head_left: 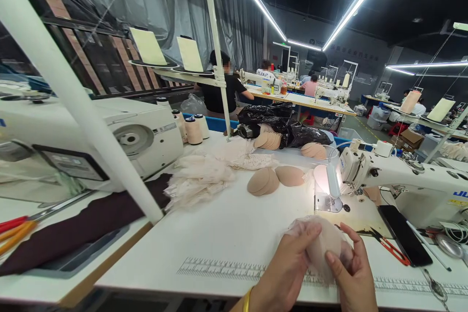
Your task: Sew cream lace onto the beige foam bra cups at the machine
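Observation:
Between my two hands, near the table's front edge, is a beige bra cup (323, 251) with thin sheer whitish fabric (300, 226) around it. My left hand (287, 265) grips it from the left, thumb on top. From the right, my right hand (353, 270) pinches it, its thumb pressed on the front and its fingers behind, partly under the fabric. Just beyond lies the lit needle area of a white sewing machine (365, 168). Stacked beige cups (263, 182) and another cup group (290, 175) rest farther back on the table.
A pile of sheer lace pieces (201, 175) lies left of the cups. Red-handled snips (393, 248), a black phone (405, 234) and a spoon-like metal item (449, 245) are at right. A slanted white pole (87, 107) crosses the left. Black plastic bags (270, 114) sit behind; co-workers sit beyond.

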A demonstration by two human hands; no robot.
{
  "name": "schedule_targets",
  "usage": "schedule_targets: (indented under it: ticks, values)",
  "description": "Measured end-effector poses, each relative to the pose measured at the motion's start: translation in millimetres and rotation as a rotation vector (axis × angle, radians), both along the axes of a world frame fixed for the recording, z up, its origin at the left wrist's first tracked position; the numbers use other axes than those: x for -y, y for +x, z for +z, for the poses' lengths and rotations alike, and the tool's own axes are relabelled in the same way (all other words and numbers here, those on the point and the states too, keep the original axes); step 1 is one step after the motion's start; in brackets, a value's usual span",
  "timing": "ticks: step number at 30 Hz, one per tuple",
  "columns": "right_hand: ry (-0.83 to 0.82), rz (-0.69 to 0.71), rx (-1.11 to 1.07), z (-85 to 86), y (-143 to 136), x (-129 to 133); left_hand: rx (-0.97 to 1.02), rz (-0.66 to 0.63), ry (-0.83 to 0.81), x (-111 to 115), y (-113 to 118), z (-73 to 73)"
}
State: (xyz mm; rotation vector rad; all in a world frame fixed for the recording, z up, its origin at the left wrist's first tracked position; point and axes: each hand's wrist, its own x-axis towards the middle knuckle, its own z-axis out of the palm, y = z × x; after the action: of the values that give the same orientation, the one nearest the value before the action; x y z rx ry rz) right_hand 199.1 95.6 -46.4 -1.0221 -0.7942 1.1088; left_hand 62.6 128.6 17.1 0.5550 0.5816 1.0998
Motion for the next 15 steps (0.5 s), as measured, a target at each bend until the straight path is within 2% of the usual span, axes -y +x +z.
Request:
schedule_targets:
  ticks: [3, 5, 8, 11, 13, 15]
  values:
    - [0.003, 0.029, 0.019, -4.3, 1, 1, -0.016, 0.016, -0.032, -4, 3, 2.3]
    - [0.019, 0.099, 0.033, -9.2, 5, 3, -0.002, 0.022, -0.033, -7, -1, 9.0]
    - [0.038, 0.195, 0.170, -13.2, 22, 4, -0.059, -0.136, 0.105, -13, -15, 23.1]
    - [0.171, 0.196, 0.550, -2.8, 51, -10, -0.358, -0.419, 0.510, -23, -35, 32.0]
    - [0.400, 0.211, 0.939, 11.8, 71, -29, -0.645, -0.548, 0.906, -36, -42, 32.1]
    - [0.630, 0.288, 1.337, 26.4, 84, -55, -0.893, -0.619, 1.310, -53, -40, 29.0]
